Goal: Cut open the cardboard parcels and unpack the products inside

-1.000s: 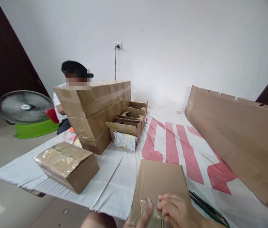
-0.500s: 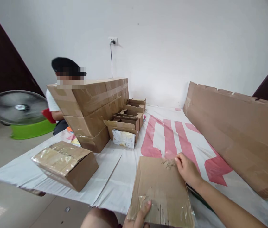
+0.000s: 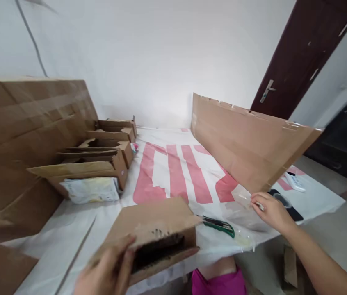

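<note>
A cardboard box [image 3: 158, 215] lies at the table's front edge, tilted, with a dark opening facing me. My left hand [image 3: 110, 266] grips its near left edge, fingers at the opening. Off to the right, my right hand [image 3: 267, 211] is closed in a pinch on clear tape [image 3: 243, 198], beside the bottom corner of a large cardboard sheet [image 3: 238, 143]. Between the box and my right hand lies a green utility knife [image 3: 218, 226] on the table.
Stacked cartons [image 3: 32, 123] line the left, beside open boxes [image 3: 108, 143] and a white packet [image 3: 92, 189]. At the right are a black phone-like object [image 3: 286, 204] and a white object [image 3: 295, 181]. A second carton [image 3: 4, 270] sits front left.
The view has swung right. My right hand has left the box top and moved right with clear tape. The box has turned, showing its dark opening, and the knife is uncovered.
</note>
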Motion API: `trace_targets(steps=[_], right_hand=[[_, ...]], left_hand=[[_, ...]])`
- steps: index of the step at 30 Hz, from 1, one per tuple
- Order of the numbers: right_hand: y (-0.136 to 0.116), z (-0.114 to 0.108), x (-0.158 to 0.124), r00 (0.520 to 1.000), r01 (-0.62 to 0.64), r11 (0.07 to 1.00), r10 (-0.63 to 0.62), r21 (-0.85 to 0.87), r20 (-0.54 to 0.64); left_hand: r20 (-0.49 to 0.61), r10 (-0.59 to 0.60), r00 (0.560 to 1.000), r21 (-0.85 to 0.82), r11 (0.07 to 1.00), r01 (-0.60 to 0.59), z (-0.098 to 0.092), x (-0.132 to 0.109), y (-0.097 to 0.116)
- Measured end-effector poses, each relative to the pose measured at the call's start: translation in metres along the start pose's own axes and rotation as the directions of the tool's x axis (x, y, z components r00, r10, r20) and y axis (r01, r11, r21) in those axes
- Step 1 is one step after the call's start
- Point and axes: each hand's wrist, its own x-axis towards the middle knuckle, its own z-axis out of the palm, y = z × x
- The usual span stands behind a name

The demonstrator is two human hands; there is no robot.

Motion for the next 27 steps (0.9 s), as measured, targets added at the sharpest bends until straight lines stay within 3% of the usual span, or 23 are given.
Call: trace_targets(steps=[2,4,7,9,11,14,17,19,23,25,27], right_hand=[[0.004,0.001,-0.023,0.997,0.023,1.000,-0.023,-0.006,0.076],[0.000,0.010,-0.045,0.987,0.047,0.999,-0.046,0.001,0.156],[-0.012,0.032,-0.074,0.958,0.029,0.999,-0.038,0.037,0.285],[-0.019,0.047,-0.089,0.938,-0.021,0.996,-0.009,0.083,0.346],[-0.025,0.058,-0.098,0.928,-0.084,0.989,0.033,0.121,0.370],[-0.026,0.063,-0.101,0.909,-0.152,0.979,0.086,0.132,0.408],[-0.020,0.058,-0.094,0.880,-0.151,0.967,0.036,0.207,0.473],[-0.017,0.054,-0.088,0.883,-0.181,0.946,0.036,0.269,0.467],[-0.030,0.055,-0.081,0.962,-0.215,0.940,0.157,0.264,0.223],[-0.050,0.062,-0.079,0.987,-0.142,0.937,0.110,0.320,0.115],[-0.075,0.071,-0.076,0.998,-0.057,0.917,0.045,0.395,0.038]], left_hand=[[0.131,-0.182,0.975,-0.003,0.983,0.184,-0.011,0.043,0.005],[0.297,-0.303,0.906,0.020,0.950,0.312,-0.013,0.084,0.007],[0.433,-0.277,0.858,0.110,0.961,0.254,0.000,0.124,-0.001],[0.489,-0.237,0.839,0.171,0.970,0.174,0.016,0.130,-0.011],[0.506,-0.230,0.831,0.217,0.967,0.136,0.029,0.124,-0.021],[0.436,-0.196,0.878,0.220,0.970,0.107,0.040,0.105,-0.029],[0.295,-0.042,0.955,0.190,0.982,-0.016,0.037,0.090,-0.029],[0.176,0.104,0.979,0.172,0.976,-0.135,0.029,0.083,-0.024],[0.016,0.227,0.974,0.020,0.974,-0.228,0.017,0.060,0.006],[0.050,0.234,0.971,-0.205,0.954,-0.219,0.024,0.040,0.030],[0.194,0.243,0.950,-0.453,0.882,-0.133,0.042,0.018,0.055]])
